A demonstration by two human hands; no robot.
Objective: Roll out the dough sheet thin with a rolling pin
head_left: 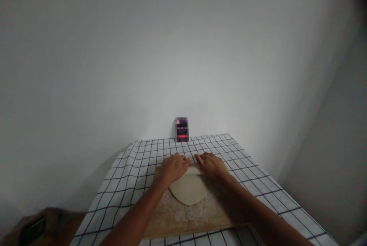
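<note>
A flat, pale round of dough (188, 191) lies on a floured wooden board (172, 219). Across its far edge lies a light rolling pin (194, 170), mostly hidden under my hands. My left hand (173, 168) presses palm down on the pin's left part. My right hand (211, 165) presses on its right part. The fingers of both hands point away from me and lie fairly flat over the pin.
The board sits on a table covered by a white cloth with a black grid (132, 173). A small dark box (182, 129) stands at the table's far edge against a white wall. Brown furniture (43, 225) shows at the lower left.
</note>
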